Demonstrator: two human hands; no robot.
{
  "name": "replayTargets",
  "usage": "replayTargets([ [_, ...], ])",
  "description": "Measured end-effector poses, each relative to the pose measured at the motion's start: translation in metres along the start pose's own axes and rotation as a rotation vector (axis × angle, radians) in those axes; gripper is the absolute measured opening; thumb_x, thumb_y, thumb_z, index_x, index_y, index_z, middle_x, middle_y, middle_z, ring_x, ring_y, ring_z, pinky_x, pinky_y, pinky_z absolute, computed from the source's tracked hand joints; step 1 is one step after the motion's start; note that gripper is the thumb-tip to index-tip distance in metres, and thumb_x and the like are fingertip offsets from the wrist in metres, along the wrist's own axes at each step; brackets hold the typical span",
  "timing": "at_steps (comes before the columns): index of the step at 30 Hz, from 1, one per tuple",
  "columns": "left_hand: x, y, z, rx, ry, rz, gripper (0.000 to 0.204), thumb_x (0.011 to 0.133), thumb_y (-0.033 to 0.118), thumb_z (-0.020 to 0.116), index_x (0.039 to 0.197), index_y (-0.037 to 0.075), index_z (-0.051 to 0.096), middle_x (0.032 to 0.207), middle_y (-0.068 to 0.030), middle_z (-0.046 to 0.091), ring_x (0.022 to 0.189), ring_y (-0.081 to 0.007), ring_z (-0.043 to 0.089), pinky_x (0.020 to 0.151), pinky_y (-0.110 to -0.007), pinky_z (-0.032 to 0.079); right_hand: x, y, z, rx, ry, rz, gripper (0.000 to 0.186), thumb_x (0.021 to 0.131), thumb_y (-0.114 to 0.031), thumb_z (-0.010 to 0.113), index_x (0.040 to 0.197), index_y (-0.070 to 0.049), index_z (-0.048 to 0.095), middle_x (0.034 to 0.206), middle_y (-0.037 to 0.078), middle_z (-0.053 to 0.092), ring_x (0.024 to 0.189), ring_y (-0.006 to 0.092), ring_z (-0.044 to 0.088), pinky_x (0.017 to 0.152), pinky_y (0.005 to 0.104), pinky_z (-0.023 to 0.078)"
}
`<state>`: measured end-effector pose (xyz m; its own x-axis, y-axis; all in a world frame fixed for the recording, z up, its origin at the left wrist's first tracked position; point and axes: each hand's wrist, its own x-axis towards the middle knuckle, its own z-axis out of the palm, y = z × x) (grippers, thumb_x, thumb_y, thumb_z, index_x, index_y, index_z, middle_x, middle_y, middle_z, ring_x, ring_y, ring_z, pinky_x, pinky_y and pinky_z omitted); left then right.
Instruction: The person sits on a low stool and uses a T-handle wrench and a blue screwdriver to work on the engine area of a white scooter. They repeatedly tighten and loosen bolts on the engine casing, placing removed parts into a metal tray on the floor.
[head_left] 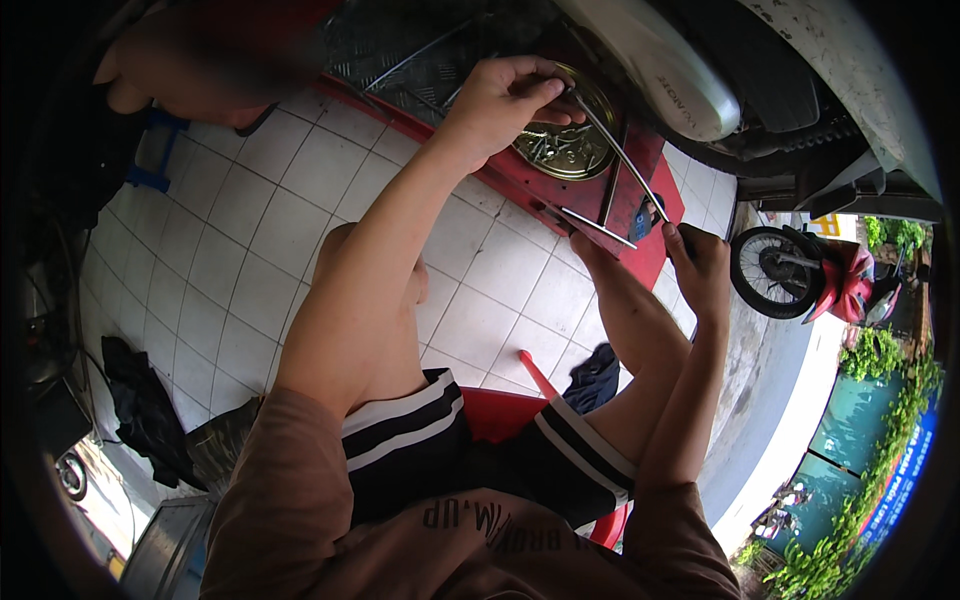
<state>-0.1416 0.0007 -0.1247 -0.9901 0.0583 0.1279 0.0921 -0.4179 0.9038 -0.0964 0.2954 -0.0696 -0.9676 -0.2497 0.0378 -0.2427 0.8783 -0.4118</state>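
My right hand is closed around the lower end of a long, thin metal rod tool, which slants up to the left. At the tool's dark far tip, the thumb and fingers of my left hand are pinched together. Whatever is between them is too small to make out. Beneath my left hand, a round gold-coloured tray holds several loose bolts and small metal parts. It rests on a red platform. Next to the tray lies a T-handle wrench, its crossbar toward me.
A motorbike's silver side cover and wheel loom over the platform at the upper right. Another person's bare limb and a blue stool are at upper left. A red motorbike stands at right. Dark cloth lies on the tiles.
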Motion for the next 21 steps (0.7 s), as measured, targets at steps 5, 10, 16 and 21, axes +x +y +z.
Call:
replayTargets([
  [5, 0.003, -0.006, -0.003, 0.164, -0.004, 0.020, 0.015, 0.094, 0.005, 0.055, 0.103, -0.005, 0.062, 0.093, -0.0107, 0.066, 0.081, -0.0192, 0.069, 0.072, -0.024, 0.057, -0.001, -0.002, 0.000, -0.043, 0.022, 0.011, 0.038, 0.088, -0.029, 0.064, 0.069, 0.003, 0.060, 0.049, 0.014, 0.042, 0.044, 0.0217, 0.034, 0.046, 0.0360, 0.033],
  [10, 0.006, -0.010, -0.001, 0.134, -0.002, -0.038, 0.016, 0.094, 0.010, 0.057, 0.103, -0.002, 0.063, 0.094, -0.0100, 0.066, 0.081, -0.0175, 0.069, 0.070, -0.024, 0.056, -0.002, -0.003, 0.000, -0.041, 0.042, 0.034, 0.032, 0.086, -0.025, 0.066, 0.070, 0.002, 0.062, 0.050, 0.016, 0.045, 0.043, 0.0231, 0.038, 0.047, 0.0356, 0.036],
  [16, 0.018, -0.023, 0.008, -0.440, 0.162, -0.231, 0.018, 0.092, 0.016, 0.062, 0.103, 0.001, 0.062, 0.097, -0.0092, 0.065, 0.090, -0.0194, 0.067, 0.073, -0.026, 0.055, -0.001, -0.019, 0.010, 0.023, -0.030, 0.058, 0.022, 0.086, -0.019, 0.063, 0.082, 0.002, 0.062, 0.057, 0.012, 0.051, 0.050, 0.0136, 0.041, 0.050, 0.0327, 0.038],
  [21, 0.031, -0.035, 0.004, -0.508, 0.336, -0.236, 0.011, 0.089, 0.009, 0.064, 0.097, 0.001, 0.061, 0.093, -0.0085, 0.065, 0.089, -0.0199, 0.067, 0.071, -0.025, 0.054, -0.006, -0.025, 0.030, 0.168, -0.052, -0.013, 0.020, 0.084, -0.010, 0.062, 0.100, 0.001, 0.059, 0.069, 0.012, 0.058, 0.059, 0.0140, 0.052, 0.058, 0.0314, 0.044],
])
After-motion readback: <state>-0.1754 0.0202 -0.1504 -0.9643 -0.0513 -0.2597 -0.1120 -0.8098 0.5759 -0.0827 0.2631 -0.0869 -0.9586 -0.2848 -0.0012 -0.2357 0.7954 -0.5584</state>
